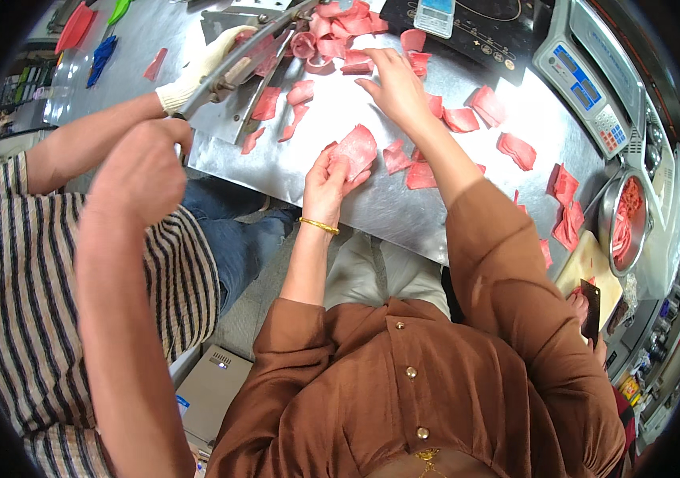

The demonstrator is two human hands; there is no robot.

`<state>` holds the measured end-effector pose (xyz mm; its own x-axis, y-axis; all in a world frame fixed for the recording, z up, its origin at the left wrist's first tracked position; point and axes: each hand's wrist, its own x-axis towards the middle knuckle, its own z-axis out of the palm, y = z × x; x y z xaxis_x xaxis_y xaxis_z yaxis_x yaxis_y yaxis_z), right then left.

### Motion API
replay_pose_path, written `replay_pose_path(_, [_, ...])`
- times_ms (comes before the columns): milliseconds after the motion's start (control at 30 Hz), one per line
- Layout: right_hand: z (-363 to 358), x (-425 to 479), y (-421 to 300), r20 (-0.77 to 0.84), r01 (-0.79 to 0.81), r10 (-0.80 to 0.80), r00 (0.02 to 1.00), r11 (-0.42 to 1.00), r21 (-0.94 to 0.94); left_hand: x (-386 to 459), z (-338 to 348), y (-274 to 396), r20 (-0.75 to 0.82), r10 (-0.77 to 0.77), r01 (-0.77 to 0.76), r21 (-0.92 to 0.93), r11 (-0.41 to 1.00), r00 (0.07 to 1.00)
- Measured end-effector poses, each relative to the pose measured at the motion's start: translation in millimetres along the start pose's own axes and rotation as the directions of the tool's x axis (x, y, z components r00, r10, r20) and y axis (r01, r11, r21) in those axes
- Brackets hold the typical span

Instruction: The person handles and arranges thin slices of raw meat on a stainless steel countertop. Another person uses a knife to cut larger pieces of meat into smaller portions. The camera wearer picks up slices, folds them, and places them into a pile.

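Observation:
My left hand (331, 179), with a gold bracelet at the wrist, holds a thin slice of pink meat (357, 148) over the near edge of the steel table (376, 212). Farther forward, my right hand (392, 80) reaches across the table with thumb and fingers apart; its fingertips are by a slice of meat (357, 61) at the edge of a loose pile of slices (340, 27). Whether they touch it is unclear. More slices (460, 119) lie scattered to the right and around both hands.
At left, a co-worker's cotton-gloved hand (205, 69) is at a metal slicer (244, 89), the other on its handle. An induction cooktop (483, 36), small scale (435, 15), larger scale (585, 83) and steel bowl of cut meat (625, 221) stand right. Another person's hands hold a cleaver (591, 308) over a cutting board (576, 266).

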<state>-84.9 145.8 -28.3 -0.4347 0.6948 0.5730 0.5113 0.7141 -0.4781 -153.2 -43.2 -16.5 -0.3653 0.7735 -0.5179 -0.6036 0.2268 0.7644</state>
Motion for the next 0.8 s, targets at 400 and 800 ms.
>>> replay_pose_path(400, [-60.6, -72.6, -83.1, 0.187, -0.286, 0.249, 0.950, 0.935, 0.210, -1.7, 0.0, -14.8, -0.076, 0.046, -0.055, -0.120, 0.991, 0.996])
replay_pose_path(800, [-77.1, -113.7, -78.8, 0.289, -0.360, 0.294, 0.911, 0.909, 0.210, -0.3, 12.4, -32.4, -0.107, 0.247, -0.156, 0.528, 0.835, 0.963])
